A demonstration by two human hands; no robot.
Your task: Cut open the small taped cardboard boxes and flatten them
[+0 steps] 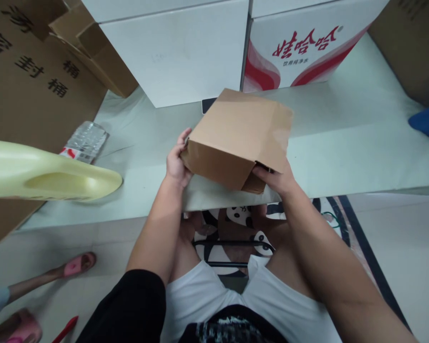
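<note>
A small brown cardboard box [236, 136] is held tilted just above the near edge of a pale green table [343, 152]. My left hand [177, 162] grips the box's left end, thumb on its top edge. On the right near corner my right hand [277, 178] is closed, fingers tucked under a flap. Both hands hold the box between them.
Large white cartons [178, 52] and one with red print [307, 47] stand at the back. Brown cartons [28, 81] fill the left. A crushed plastic bottle [84, 140] and a pale yellow plastic object [50, 176] lie at left. Another person's pink-sandalled feet [78, 264] are on the floor.
</note>
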